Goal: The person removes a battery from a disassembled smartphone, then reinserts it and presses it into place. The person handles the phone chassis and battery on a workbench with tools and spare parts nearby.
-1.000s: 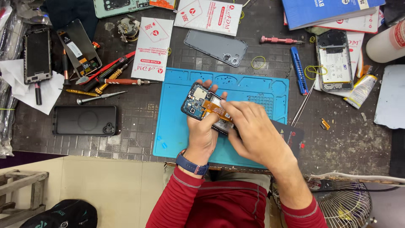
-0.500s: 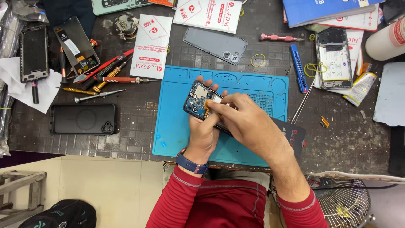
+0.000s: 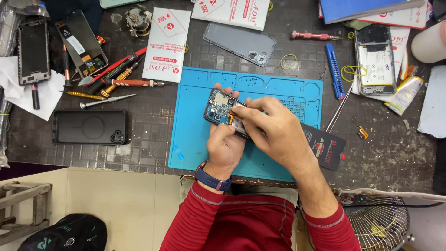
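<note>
Left hand grips opened phone from below over blue mat; right hand lies on top, fingertips pinched on its board.

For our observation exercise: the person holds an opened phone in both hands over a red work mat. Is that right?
Not quite. The head view shows the work mat is blue, not red. The rest stands: the left hand and right hand hold the opened phone over it.
</note>
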